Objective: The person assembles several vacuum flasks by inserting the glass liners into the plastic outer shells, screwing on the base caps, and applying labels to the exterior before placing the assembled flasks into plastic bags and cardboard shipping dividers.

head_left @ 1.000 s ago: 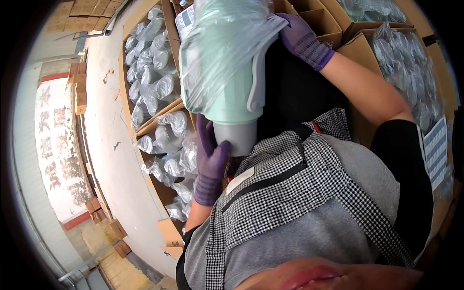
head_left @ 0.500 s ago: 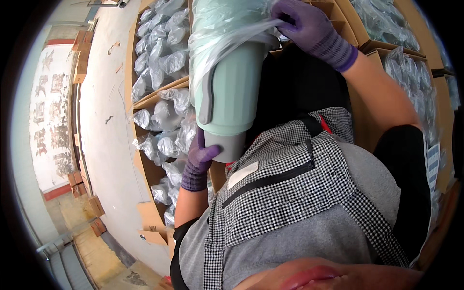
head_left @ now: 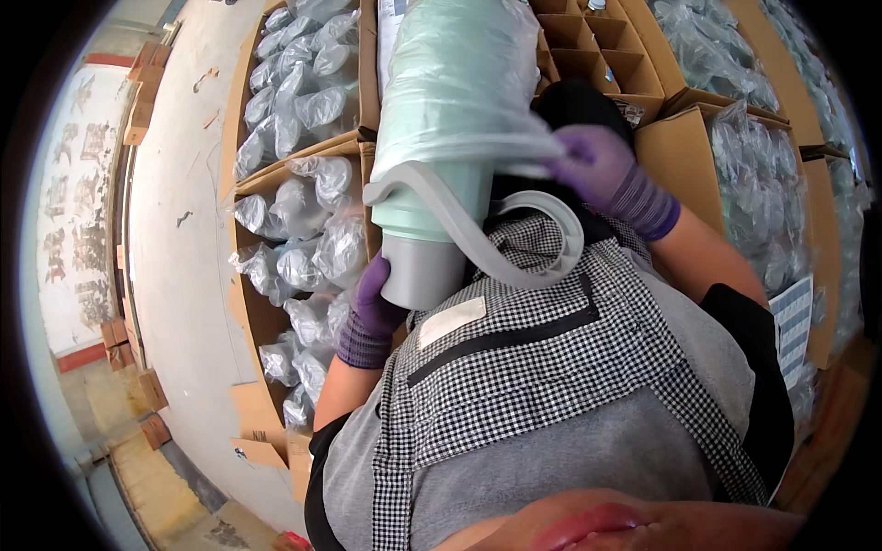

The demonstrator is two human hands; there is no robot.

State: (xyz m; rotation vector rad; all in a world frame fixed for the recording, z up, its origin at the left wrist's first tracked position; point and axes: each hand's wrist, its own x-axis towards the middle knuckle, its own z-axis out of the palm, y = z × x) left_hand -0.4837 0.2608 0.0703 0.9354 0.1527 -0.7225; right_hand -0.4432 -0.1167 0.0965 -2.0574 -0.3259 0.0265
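Hands (head_left: 375, 298) (head_left: 597, 170), tumbler (head_left: 470, 188) (part-bagged) between.

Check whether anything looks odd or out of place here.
Yes: the gray handle slants across the pale green tumbler, its curled end jutting over the checked apron. It looks detached rather than fixed alongside, though I can't confirm that.

Around your handled tumbler (head_left: 467, 188), the plastic bag (head_left: 464, 92) covers its upper part. Your left hand (head_left: 375, 298) is at the left of its base, your right hand (head_left: 597, 170) to its right, at the bag's edge. The apron (head_left: 514, 344) lies on the near side of it. To its left sit two cartons (head_left: 367, 73), one nearer you than the other, with bagged items (head_left: 299, 266) in both. To its right, farther off, is the divided carton (head_left: 577, 35); nearer, beyond your right hand, another carton (head_left: 678, 165) holds bagged pieces (head_left: 758, 202).
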